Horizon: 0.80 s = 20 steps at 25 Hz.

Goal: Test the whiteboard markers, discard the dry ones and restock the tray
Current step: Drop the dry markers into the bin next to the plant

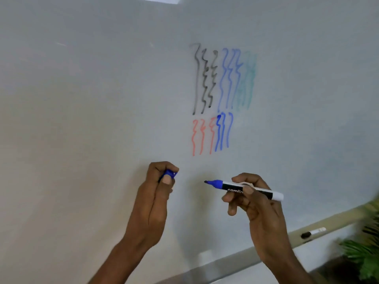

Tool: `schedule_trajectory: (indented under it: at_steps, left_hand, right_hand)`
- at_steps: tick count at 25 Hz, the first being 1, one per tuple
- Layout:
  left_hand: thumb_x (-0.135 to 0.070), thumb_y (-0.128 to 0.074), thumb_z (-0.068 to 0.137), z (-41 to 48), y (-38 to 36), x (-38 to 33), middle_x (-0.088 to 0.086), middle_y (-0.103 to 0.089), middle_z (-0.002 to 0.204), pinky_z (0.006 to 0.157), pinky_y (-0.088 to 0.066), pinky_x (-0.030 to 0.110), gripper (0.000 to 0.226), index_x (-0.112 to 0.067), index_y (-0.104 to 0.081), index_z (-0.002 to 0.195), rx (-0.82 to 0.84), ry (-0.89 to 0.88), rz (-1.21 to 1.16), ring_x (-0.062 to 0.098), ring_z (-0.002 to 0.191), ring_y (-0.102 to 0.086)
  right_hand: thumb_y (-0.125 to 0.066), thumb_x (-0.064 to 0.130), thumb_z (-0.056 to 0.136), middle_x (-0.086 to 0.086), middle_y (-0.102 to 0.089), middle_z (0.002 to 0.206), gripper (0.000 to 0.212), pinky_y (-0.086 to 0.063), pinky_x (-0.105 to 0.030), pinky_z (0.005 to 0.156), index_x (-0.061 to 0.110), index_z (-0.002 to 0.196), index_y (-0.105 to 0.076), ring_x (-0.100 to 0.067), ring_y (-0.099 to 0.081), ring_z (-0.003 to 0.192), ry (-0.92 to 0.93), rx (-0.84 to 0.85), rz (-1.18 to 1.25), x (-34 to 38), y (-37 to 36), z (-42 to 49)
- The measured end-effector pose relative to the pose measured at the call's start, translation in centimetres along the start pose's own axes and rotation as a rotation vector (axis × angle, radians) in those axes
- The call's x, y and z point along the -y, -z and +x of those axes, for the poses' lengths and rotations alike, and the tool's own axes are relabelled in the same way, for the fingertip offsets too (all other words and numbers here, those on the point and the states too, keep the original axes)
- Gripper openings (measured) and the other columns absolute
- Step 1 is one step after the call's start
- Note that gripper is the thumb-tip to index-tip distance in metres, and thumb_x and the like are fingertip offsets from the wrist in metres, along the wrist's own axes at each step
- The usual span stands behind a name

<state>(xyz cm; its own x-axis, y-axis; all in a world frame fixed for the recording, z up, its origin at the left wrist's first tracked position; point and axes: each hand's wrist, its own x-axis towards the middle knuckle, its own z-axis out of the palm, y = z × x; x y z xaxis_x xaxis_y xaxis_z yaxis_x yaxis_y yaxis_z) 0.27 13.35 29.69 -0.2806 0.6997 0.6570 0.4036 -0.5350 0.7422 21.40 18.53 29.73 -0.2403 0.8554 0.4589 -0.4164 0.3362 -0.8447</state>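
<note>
Pinching an uncapped blue marker (227, 186) between thumb and curled fingers, the right hand (256, 203) holds it almost level in front of the whiteboard (82, 99), its dark tip pointing left and clear of the surface, its white tail end sticking out to the right; the left hand (155, 193) is raised just to the left of that tip, apart from it, with the fingers closed round a blue cap (169, 173) whose end shows above the thumb; above both hands the board carries rows of wavy test strokes: black lines (205, 78) at upper left, pale blue lines (228, 78) beside them, a faint green patch (248, 83) further right, red lines (202, 136) below the black ones, and stronger blue lines (221, 130) just right of the red; along the board's lower edge runs the tray (225, 265), and on it, well to the right of the hands, lies a second marker (312, 232) with a black cap and a white barrel; green plant leaves (367, 253) fill the lower right corner, blurred
</note>
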Motion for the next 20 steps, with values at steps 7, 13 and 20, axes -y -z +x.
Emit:
schedule_trajectory:
  at_steps: [7, 13, 20]
  left_hand:
    - [-0.034, -0.06, 0.1, -4.9, 0.6, 0.4, 0.003, -0.076, 0.103, 0.082, -0.056, 0.033, 0.017, -0.025, -0.055, 0.114, 0.11, 0.13, -0.137, 0.026, 0.086, -0.072]
    - [-0.026, -0.063, 0.096, -6.2, 1.6, 0.2, -0.006, -0.074, 0.099, 0.08, -0.051, 0.017, 0.016, -0.034, -0.066, 0.109, 0.123, 0.114, -0.035, 0.023, 0.089, -0.071]
    - [-0.023, -0.067, 0.092, -7.2, 3.3, 0.5, -0.009, -0.072, 0.094, 0.074, -0.045, 0.009, 0.013, -0.02, -0.074, 0.102, 0.164, 0.198, 0.003, 0.01, 0.083, -0.065]
  right_hand:
    - [-0.067, 0.034, 0.09, -0.021, -0.074, 0.079, 0.019, -0.055, -0.03, 0.064, 0.015, 0.091, -0.061, -0.028, -0.063, 0.059, -0.022, 0.048, -0.115, -0.3, -1.7, -2.3]
    - [-0.074, 0.024, 0.087, -0.018, -0.074, 0.078, 0.011, -0.057, -0.027, 0.069, 0.015, 0.09, -0.068, -0.026, -0.065, 0.06, -0.079, 0.08, -0.21, -0.3, -2.1, -3.8]
    - [-0.077, 0.028, 0.079, 0.002, -0.076, 0.083, 0.012, -0.055, -0.021, 0.073, 0.032, 0.091, -0.079, -0.012, -0.071, 0.077, -0.204, 0.237, -0.512, 0.4, -1.2, -4.4]
